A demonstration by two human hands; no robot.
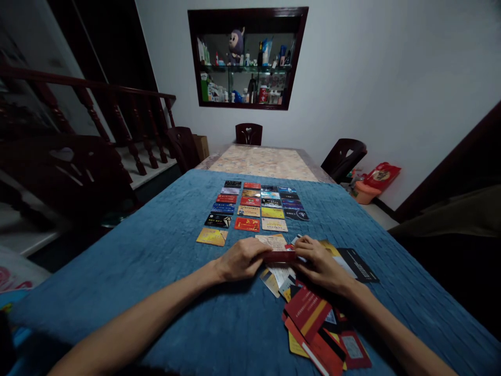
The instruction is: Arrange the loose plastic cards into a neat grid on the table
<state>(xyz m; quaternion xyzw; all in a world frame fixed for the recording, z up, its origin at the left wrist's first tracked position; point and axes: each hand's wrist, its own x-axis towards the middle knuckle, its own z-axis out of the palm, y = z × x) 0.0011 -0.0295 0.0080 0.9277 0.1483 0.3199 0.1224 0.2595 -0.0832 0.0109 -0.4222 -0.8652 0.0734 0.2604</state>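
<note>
My left hand (243,259) and my right hand (321,264) grip opposite ends of a dark red card sleeve (279,256), tilted nearly edge-on towards me. Fingers of both hands are closed on it and cover its ends. Under and around my hands lies a loose pile of cards and paper sleeves, with a red sleeve (309,310) on top near my right forearm. A black sleeve (358,263) lies to the right of my right hand. Beyond my left hand, several cards are laid out in columns, the nearest a yellow card (212,236).
A blue cloth (156,235) covers the near part of the table, with the patterned tabletop (258,159) bare beyond it. Dark wooden chairs stand around, one at the far right (342,156). A wall cabinet (246,65) with a plush toy and bottles is at the back.
</note>
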